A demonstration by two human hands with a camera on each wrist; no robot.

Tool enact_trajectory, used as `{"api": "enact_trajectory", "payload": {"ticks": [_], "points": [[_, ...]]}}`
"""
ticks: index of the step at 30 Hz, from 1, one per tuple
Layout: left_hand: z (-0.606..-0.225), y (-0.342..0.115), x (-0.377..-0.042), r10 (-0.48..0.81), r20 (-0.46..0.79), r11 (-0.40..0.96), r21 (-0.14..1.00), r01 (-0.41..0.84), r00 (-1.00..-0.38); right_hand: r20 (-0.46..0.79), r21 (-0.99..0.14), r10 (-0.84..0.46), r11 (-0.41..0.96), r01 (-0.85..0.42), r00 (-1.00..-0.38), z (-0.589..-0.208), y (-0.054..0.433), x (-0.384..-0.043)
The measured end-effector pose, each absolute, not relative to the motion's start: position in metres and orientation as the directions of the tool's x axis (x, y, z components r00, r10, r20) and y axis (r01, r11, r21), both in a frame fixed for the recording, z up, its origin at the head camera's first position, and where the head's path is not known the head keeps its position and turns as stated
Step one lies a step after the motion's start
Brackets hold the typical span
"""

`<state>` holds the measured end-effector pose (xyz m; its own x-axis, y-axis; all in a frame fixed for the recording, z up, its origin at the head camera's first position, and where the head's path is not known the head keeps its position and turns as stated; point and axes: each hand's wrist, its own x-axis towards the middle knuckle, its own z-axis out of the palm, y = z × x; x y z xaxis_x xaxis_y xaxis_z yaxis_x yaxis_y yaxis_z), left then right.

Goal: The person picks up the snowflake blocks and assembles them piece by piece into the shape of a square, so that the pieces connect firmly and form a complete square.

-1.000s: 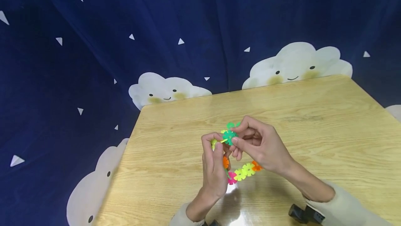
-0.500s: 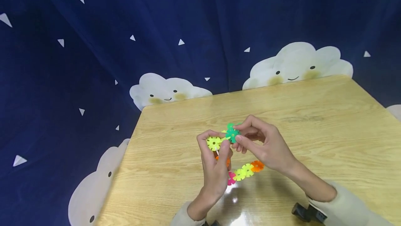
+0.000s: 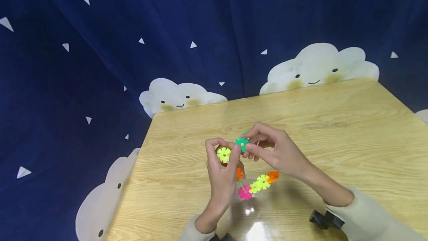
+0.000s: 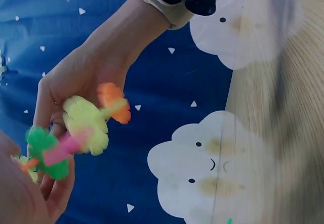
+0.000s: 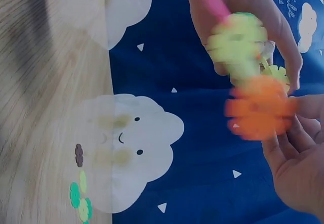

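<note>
In the head view, my left hand [image 3: 220, 181] holds a chain of notched plastic snowflake discs, its curled index finger and thumb around a yellow disc [image 3: 224, 155]. My right hand [image 3: 279, 152] pinches a green disc [image 3: 242, 144] between thumb and index finger, right at the left thumb tip. Below the hands the chain hangs over the table: an orange disc [image 3: 239, 174], a pink disc [image 3: 245, 192], two yellow ones, and an end orange disc [image 3: 273, 176]. Blurred chain discs fill the foreground of both wrist views. Fingers hide part of the chain.
The wooden table [image 3: 334, 122] stands against a dark blue curtain [image 3: 200, 18] printed with clouds and triangles. In the right wrist view several loose discs lie on the table, among them a dark one [image 5: 79, 155] and a green one [image 5: 75, 195].
Both hands have shifted slightly left, and the chain moved with them. The yellow disc in the left hand has turned its face toward the head camera. More of the pink disc shows now.
</note>
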<state>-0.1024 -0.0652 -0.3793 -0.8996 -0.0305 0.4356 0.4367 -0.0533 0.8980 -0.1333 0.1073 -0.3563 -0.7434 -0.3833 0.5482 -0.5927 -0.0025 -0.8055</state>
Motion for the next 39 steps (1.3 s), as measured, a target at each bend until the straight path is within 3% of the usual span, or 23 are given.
{"api": "enact_trajectory", "payload": {"ticks": [13, 20, 24, 31, 35, 39], "points": [[-0.38, -0.073, -0.106, -0.015, 0.605, 0.012, 0.796, 0.605, -0.796, 0.436, -0.886, -0.42, -0.042, -0.463, -0.796, -0.352, 0.098, -0.141], [-0.377, -0.08, -0.109, -0.015, 0.533, -0.099, 0.841, 0.532, -0.846, 0.375, -0.92, -0.457, -0.082, -0.382, -0.807, -0.353, 0.098, -0.152], [-0.375, -0.086, -0.111, -0.052, 0.498, -0.117, 0.858, 0.5, -0.866, 0.335, -0.94, -0.412, -0.084, -0.33, -0.848, -0.365, 0.101, -0.17], [-0.371, -0.098, -0.112, -0.116, 0.473, -0.131, 0.864, 0.485, -0.873, 0.106, -0.983, -0.355, 0.105, -0.152, -0.929, -0.408, 0.113, -0.209], [-0.37, -0.1, -0.112, -0.125, 0.459, -0.146, 0.868, 0.474, -0.88, 0.021, -0.959, -0.391, 0.254, -0.129, -0.92, -0.44, 0.117, -0.226], [-0.37, -0.102, -0.112, -0.122, 0.452, -0.167, 0.868, 0.467, -0.884, 0.001, -0.938, -0.465, 0.307, -0.163, -0.885, -0.463, 0.119, -0.235]]}}
